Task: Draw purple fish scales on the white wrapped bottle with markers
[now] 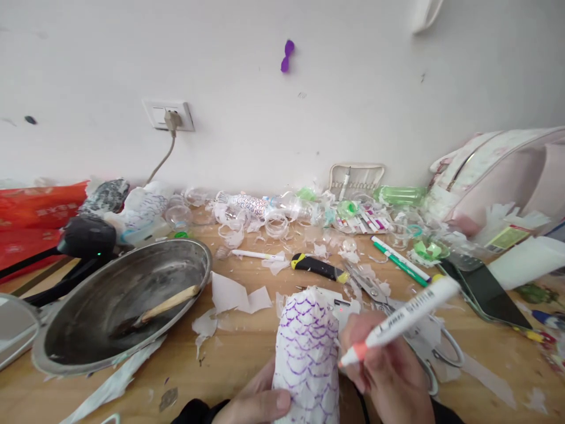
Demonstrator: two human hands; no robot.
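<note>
Indoors, littered wooden table (pixel 236 353); white wall (pixel 229 76), socket (pixel 156 115)

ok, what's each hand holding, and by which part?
Left hand: the scaled form, by its lower left side. Right hand: the marker, close to its orange band.

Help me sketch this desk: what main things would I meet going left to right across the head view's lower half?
Oval grey metal basin, left hand, white purple-scaled cylindrical form, right hand holding a white orange-collared marker, flat black phone.
</note>
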